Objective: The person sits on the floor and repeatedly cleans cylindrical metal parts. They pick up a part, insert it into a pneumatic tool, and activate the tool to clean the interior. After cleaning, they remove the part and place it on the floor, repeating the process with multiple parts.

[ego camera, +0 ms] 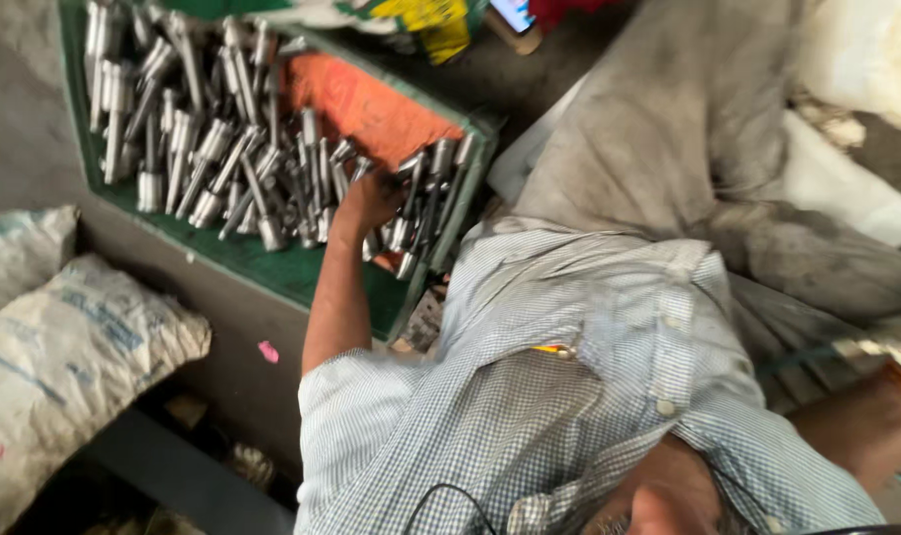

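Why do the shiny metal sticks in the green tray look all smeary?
In the head view, the grey metal rods in the green plastic crate are streaked by motion blur, as is the hand reaching among them; the white woven sacks look soft too, and the lower left corner lies in dark shadow.

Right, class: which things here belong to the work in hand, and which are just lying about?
In hand: left hand, reaching among the metal pins; green crate holding them.
Lying about: white sacks, pink scrap beside the crate, orange cloth in the crate.
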